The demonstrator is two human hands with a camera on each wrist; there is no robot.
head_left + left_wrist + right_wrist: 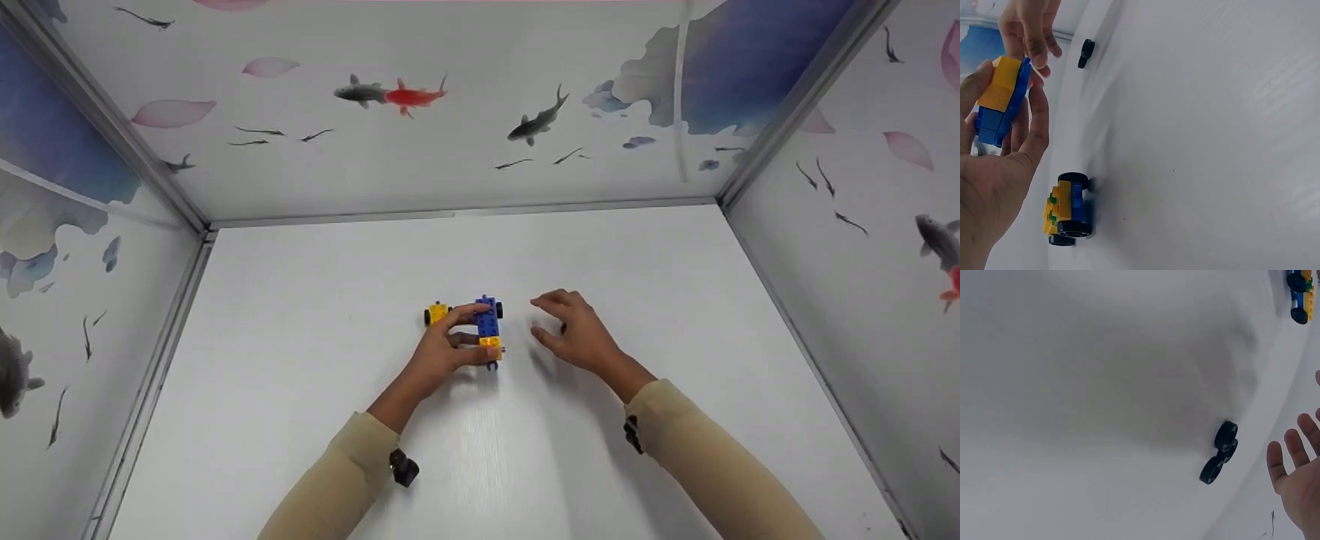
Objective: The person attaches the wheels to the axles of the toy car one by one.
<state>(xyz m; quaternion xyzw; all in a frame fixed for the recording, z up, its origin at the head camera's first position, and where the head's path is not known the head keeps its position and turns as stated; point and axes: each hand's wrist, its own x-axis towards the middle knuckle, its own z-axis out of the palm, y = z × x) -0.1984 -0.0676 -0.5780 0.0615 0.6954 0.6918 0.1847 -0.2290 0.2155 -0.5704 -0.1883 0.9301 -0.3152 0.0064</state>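
Observation:
My left hand (439,356) grips a toy-brick piece between thumb and fingers. The brick piece (487,322) is blue with yellow bricks at its near end; in the left wrist view its yellow block (1002,84) shows beside blue bricks. To its right, my right hand (581,334) hovers a short way off, fingers spread and holding nothing. In the right wrist view its palm (1302,489) faces up the frame, with several loose black wheels (1224,444) lying on the table nearby.
A small yellow and blue toy car (1069,205) with black wheels stands on the white table (300,420), just left of my left hand. Printed panels (450,165) wall in the table at the back and both sides.

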